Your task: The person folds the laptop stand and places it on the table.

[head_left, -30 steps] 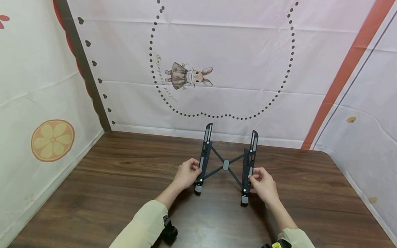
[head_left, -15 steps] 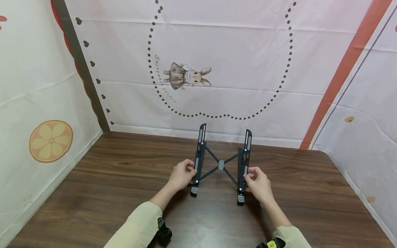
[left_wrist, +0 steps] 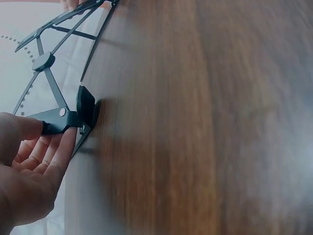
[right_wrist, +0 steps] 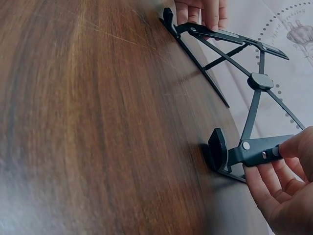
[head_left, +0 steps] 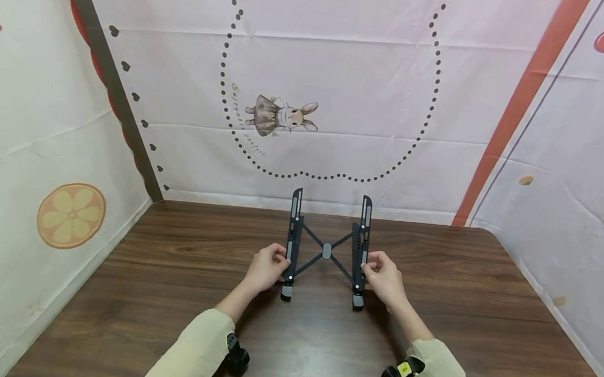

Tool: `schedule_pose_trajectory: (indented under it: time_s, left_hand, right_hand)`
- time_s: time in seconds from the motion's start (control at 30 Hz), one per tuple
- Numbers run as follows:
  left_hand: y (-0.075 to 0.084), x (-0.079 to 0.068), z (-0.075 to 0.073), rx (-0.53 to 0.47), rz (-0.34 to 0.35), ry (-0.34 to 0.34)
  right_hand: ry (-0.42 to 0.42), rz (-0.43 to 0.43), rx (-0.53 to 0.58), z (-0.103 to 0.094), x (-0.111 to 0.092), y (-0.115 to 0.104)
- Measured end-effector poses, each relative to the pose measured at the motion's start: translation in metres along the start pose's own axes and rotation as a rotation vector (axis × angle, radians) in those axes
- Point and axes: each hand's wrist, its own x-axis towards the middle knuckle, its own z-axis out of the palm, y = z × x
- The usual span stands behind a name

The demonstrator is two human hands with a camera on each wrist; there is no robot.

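Evidently both hands are grasping one dark folding stand (head_left: 326,251), which sits toward the far edge of the wooden counter (head_left: 459,310), about midway between left and right. Its two long rails run from near to far, roughly parallel and well apart, and their far tips stand out against the pale cloth (head_left: 334,70) behind. Seen from the wrists, each rail slopes up toward its far end, above a thin base bar (right_wrist: 193,61), while an upturned lip (right_wrist: 218,147) marks the near end. Crossed arms spread as an X between the rails, meeting at a rounded hub.

The left hand (head_left: 265,269) pinches the left rail (head_left: 293,242) on its outer side, closer to the near end than the far one, with the thumb above and fingers beneath. Likewise, the right hand (head_left: 383,278) pinches the right rail (head_left: 360,260) from the right, thumb on top. Pale sleeves (head_left: 191,348) cover the forearms, and an orange slice (head_left: 71,216) is printed on the cloth at left.
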Motion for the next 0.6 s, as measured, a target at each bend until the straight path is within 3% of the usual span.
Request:
schedule_pose_trajectory:
  time_s: [0.6]
  left_hand:
    - [-0.005,-0.006,-0.012,-0.006,-0.001,0.007]
  right_hand:
    - [0.005,0.017,0.027,0.013,0.003,-0.004]
